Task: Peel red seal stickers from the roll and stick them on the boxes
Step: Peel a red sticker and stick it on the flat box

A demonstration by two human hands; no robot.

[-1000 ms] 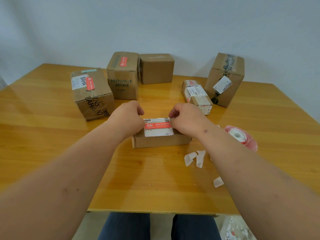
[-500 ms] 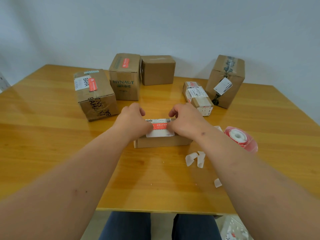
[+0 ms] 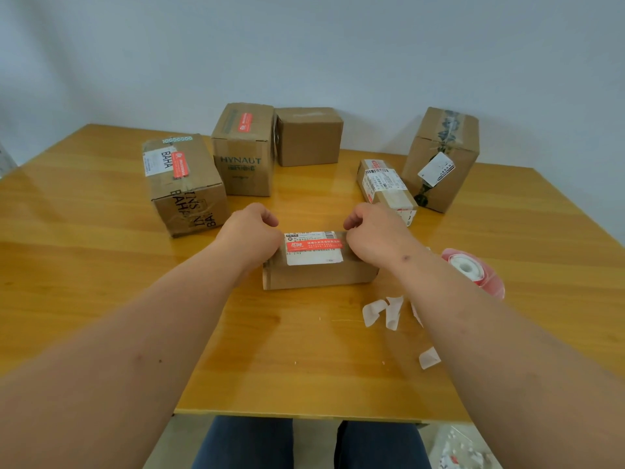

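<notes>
both hands (image 3: pixel 252 231) press sticker (image 3: pixel 314 245) on box (image 3: pixel 318 277)

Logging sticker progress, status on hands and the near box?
Left hand and right hand curled, pressing the ends of the red seal sticker on the flat box. Roll idle beside the right arm. Nothing in the way.

Looks like a home or small-office packing spot, not a warehouse. Plain white wall (image 3: pixel 338 45) behind, glossy wood table (image 3: pixel 84 265) pushed into the corner. Half a dozen taped parcels w/ shipping labels on it, e.g. the Hynaut box (image 3: pixel 241 154) & a tall box (image 3: pixel 439 157). Sticker roll (image 3: pixel 473 272) & peeled backing scraps (image 3: pixel 382 311) lie loose on the top. Person sits at the near edge, jeans (image 3: pixel 250 445) under it. No racks, no machines.
</notes>
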